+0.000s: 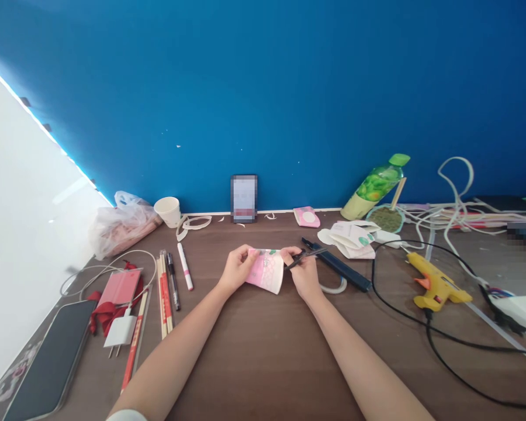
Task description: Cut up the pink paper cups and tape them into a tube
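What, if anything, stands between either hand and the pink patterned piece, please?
Nothing visible stands between the left hand and the pink patterned piece, which it grips directly. The right hand is at the piece's right edge, holding dark scissors; whether that hand also touches the piece is hard to tell.

Two hands point(237, 271), one pair of scissors point(297, 258), one glue gun point(437, 285), one bottle point(376, 186)

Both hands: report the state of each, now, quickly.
Left hand: closed, gripping the pink printed paper by its edge.
Right hand: closed, holding the black scissors beside the paper.
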Demonstrator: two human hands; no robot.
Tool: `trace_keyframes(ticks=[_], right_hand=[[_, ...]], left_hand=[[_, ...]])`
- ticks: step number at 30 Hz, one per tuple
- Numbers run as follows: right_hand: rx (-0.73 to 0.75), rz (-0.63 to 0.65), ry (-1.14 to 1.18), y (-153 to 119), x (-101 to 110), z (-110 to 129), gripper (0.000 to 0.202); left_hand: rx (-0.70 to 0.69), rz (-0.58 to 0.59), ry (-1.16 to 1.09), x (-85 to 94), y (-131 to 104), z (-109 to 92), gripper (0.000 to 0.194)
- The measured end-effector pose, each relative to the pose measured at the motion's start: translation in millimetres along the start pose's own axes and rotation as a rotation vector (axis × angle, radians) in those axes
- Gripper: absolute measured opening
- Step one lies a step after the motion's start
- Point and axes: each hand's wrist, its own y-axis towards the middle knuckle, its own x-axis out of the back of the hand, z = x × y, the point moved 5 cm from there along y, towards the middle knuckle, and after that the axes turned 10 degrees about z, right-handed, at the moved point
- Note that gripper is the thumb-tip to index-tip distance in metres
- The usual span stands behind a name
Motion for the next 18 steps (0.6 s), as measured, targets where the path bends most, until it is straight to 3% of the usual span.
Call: trace_keyframes(ticks=[7, 10, 14, 18], right_hand=[[-0.044, 0.049, 0.004, -3, -6, -2, 0.032], [-0.045, 0.038, -0.002, -1, -3, -4, 0.031], [-0.045, 0.046, -0.006, 2, 5, -2, 0.029], [-0.045, 0.065, 0.001, 0, 7, 5, 0.029]], left_hand=[[0.012, -0.159, -0.048, 9.0, 0, 5, 0.033], [0.028, -0.128, -0.117, 5.9, -1, 2, 0.03], [0.009, 0.006, -0.208, -3.1, -3, -8, 0.047], [-0.038, -0.032, -0.099, -0.5, -4, -11, 0.026]])
